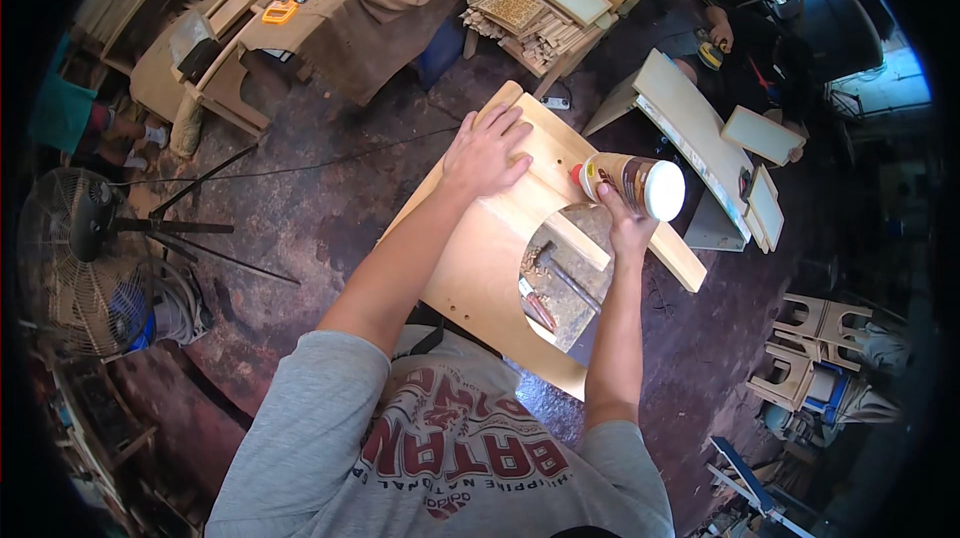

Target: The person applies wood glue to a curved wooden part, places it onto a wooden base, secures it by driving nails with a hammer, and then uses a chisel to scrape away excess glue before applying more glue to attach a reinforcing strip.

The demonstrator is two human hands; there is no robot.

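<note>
In front of me lies a pale wooden workpiece (470,258), a broad panel with a large curved cut-out. My left hand (487,156) is laid across its far part, open, with fingers stretched over the wood. My right hand (629,226) is closed around a glue bottle (618,181) tipped on its side. The bottle's red tip (576,174) points left toward a wooden strip (548,138) with drilled holes, and its white base faces right. Whether glue is coming out cannot be seen. Through the cut-out show a hammer (568,276) and a red-handled tool (540,308).
A standing fan (80,213) and a tripod-like stand (190,228) are at left. Beyond are a cloth-covered table (370,33) and stacked wood strips (535,28). At far right a co-worker's hand (721,33) is by a yellow sander (710,55). Wooden stools (800,353) stand at right.
</note>
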